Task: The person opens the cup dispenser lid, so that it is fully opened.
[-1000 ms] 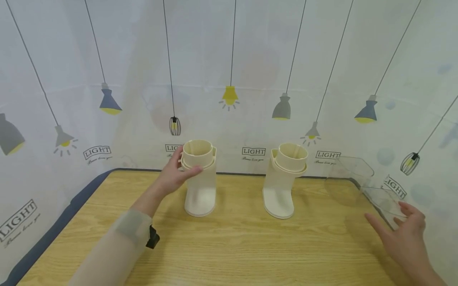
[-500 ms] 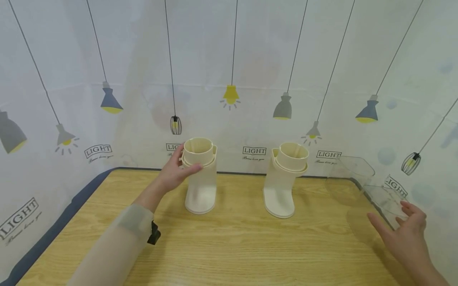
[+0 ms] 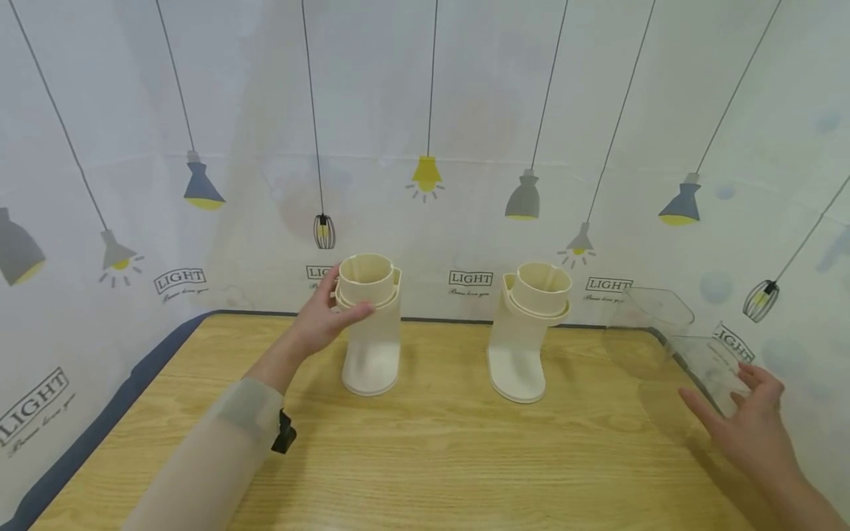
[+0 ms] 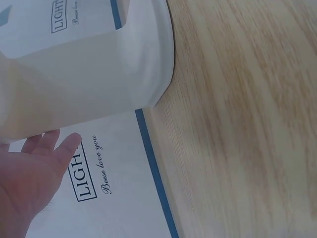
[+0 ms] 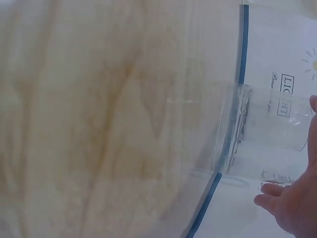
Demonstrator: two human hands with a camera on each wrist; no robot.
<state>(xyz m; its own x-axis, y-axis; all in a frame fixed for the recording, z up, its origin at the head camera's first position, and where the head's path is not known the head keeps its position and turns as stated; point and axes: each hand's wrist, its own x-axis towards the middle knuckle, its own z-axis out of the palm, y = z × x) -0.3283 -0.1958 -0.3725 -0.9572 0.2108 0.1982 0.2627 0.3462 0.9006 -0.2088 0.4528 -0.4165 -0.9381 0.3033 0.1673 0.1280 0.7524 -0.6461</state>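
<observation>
My left hand (image 3: 325, 318) grips the left cream plastic stand (image 3: 374, 345) at its upper collar, the thumb across the front. This stand has a tall body, a round open cup on top and a rounded foot on the table. In the left wrist view, the fingers (image 4: 47, 144) lie against its side. At far right, my right hand (image 3: 753, 424) holds a clear plastic container (image 3: 707, 352) between spread thumb and fingers. The container is see-through and its lower outline is hard to make out. Behind it is another clear container (image 3: 651, 313).
A matching cream stand (image 3: 521, 346) stands right of the held one, near the back edge. The wooden table (image 3: 425, 457) meets a white backdrop (image 3: 372, 96) printed with lamps and "LIGHT" labels.
My right hand has shifted slightly away from me, together with the near clear container. My left hand stays on the left stand; the stands have not visibly moved.
</observation>
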